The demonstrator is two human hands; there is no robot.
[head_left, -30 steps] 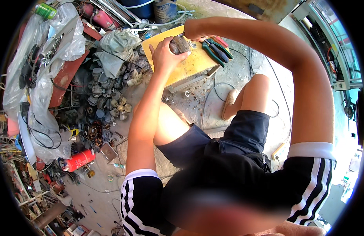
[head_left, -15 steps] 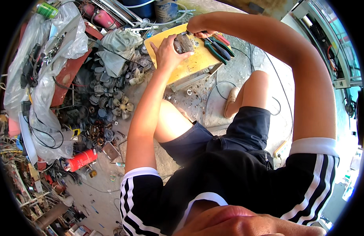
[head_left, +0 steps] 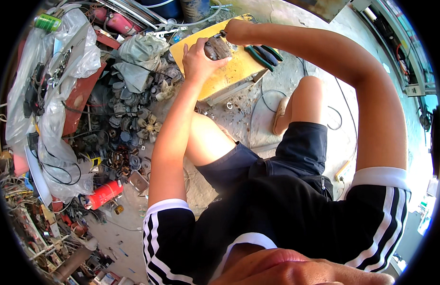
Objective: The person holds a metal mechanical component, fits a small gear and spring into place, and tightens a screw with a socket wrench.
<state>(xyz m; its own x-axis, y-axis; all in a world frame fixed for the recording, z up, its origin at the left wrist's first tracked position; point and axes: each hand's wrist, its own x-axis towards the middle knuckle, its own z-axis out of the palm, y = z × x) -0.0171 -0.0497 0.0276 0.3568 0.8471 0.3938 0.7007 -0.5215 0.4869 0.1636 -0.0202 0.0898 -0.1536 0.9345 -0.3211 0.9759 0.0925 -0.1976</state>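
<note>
My left hand is wrapped around a brownish, blocky metal part and steadies it on a low stool-like stand with a yellow top. Beyond the part, my right hand is closed on a slim dark tool. Its tip reaches the far side of the part; the kind of tool is too small to make out. Pliers with dark green-and-black handles lie on the yellow top, partly under my right forearm.
Grimy motor parts and a fan blade heap up left of the stand. A red cylinder lies nearer me. Cables loop over the floor on the right. Blue buckets stand behind the stand.
My right hand has turned, its knuckles now upward and its forearm lower across the stand, covering the red-handled tool seen before. My left hand still grips the metal part.
</note>
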